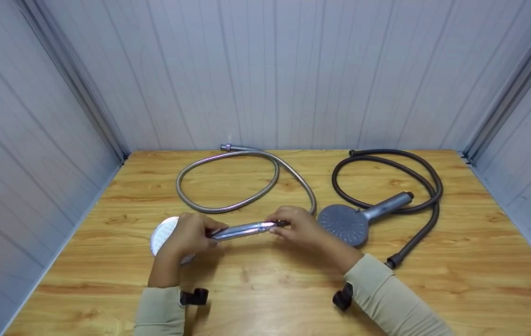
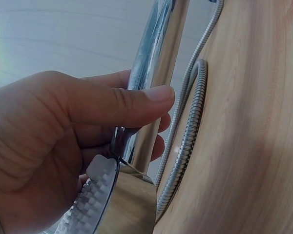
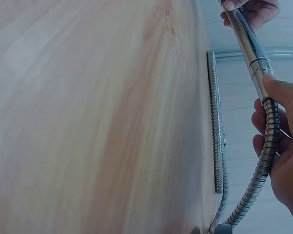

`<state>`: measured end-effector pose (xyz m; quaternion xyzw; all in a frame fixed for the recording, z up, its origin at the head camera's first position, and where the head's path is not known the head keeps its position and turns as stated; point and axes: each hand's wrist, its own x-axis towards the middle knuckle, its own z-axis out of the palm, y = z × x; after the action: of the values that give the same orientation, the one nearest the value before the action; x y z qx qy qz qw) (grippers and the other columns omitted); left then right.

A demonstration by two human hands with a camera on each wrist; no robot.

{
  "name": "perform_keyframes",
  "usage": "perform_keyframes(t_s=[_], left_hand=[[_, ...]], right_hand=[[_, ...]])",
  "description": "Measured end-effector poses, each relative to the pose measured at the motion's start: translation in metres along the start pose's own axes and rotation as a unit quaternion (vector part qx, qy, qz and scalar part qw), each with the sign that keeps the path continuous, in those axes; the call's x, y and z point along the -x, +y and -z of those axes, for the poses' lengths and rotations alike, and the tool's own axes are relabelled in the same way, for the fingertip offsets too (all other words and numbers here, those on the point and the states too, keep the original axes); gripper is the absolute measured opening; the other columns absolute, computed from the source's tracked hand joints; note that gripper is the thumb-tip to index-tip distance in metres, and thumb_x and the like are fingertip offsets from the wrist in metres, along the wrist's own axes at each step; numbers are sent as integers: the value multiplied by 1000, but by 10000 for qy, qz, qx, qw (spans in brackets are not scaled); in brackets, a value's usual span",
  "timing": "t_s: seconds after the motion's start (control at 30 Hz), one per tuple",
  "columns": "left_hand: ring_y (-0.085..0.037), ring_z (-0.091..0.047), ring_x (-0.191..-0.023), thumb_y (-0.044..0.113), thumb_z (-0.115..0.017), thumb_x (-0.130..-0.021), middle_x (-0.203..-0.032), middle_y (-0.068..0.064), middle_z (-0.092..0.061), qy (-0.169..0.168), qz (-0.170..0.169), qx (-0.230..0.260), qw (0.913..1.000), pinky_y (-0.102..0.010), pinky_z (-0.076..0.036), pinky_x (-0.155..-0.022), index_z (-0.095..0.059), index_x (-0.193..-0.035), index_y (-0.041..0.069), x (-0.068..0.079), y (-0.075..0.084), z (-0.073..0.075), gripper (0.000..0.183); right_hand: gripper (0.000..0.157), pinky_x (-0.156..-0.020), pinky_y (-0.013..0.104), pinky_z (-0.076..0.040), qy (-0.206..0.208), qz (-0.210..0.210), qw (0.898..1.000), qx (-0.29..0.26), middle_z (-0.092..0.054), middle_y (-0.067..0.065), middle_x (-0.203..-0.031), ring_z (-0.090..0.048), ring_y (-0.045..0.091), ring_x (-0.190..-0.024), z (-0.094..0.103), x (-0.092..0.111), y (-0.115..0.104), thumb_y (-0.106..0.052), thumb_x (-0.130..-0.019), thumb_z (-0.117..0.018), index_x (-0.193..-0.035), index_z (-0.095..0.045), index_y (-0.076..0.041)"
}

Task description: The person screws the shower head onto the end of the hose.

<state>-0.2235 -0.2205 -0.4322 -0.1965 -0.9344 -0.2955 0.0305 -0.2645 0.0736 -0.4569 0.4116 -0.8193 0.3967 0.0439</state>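
Head view, nearest first: tan sleeves point(image 1: 160, 310), each with a black wrist mount point(image 1: 195, 297) at the cuff, reach over the wooden table point(image 1: 247, 289), its grain showing between the forearms. Ahead, a chrome shower head point(image 1: 242, 231) is held raised above the table, slightly left of centre. The left hand point(image 1: 186, 238) has thumb and fingers curled round its handle beside the white spray face; the right hand point(image 1: 300, 228) pinches the handle's other end, where a silver hose point(image 1: 214, 211) meets it. Just right of that hand lies a dark grey shower head point(image 1: 345, 225), its handle across a black hose point(image 1: 439, 186) whose near coupling sits beside the right sleeve. Beyond, the silver hose loops back to a nut at the table's far edge. The black hose's other end also reaches that edge. Ribbed pale walls point(image 1: 275, 84) bound the far side and both flanks.
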Motion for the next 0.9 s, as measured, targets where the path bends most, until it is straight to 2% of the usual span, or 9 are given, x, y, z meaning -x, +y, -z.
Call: perform_keyframes(t_s=[0.4, 0.57, 0.77, 0.9], left_hand=[[-8, -51, -62, 1, -84, -69, -73, 11, -68, -28, 75, 17, 10000, -27, -45, -58, -79, -102, 16, 0, 1, 1, 36], [-7, -49, -60, 4, -85, -68, -70, 13, -69, -34, -17, -139, 9999, -31, -40, -66, -79, -102, 18, -1, 1, 2, 37], [-6, -48, -58, 4, -84, -69, -68, 14, -67, -30, -35, -183, 9998, -27, -41, -56, -79, -102, 19, -1, 1, 2, 36], [-5, -48, -57, 6, -84, -69, -66, 16, -65, 0, -30, -217, 9998, -25, -41, -55, -79, -102, 19, -1, 2, 2, 35]], right_hand=[[21, -76, 31, -50, -48, -46, 9999, 80, -69, -1, -94, -62, 13, -85, 0, 0, 1, -17, -92, -69, -111, -73, -10], [23, -71, 29, -49, -3, 103, 9998, 170, -69, 2, -92, -60, 13, -81, 0, 1, 1, -16, -92, -69, -112, -73, -7], [25, -74, 28, -51, -7, 73, 9998, 170, -70, 4, -97, -61, 14, -84, 0, 1, 1, -15, -93, -67, -115, -71, -5], [24, -78, 29, -52, -81, -34, 9999, 142, -70, 3, -103, -63, 14, -91, 0, 0, 1, -18, -94, -65, -115, -71, -7]])
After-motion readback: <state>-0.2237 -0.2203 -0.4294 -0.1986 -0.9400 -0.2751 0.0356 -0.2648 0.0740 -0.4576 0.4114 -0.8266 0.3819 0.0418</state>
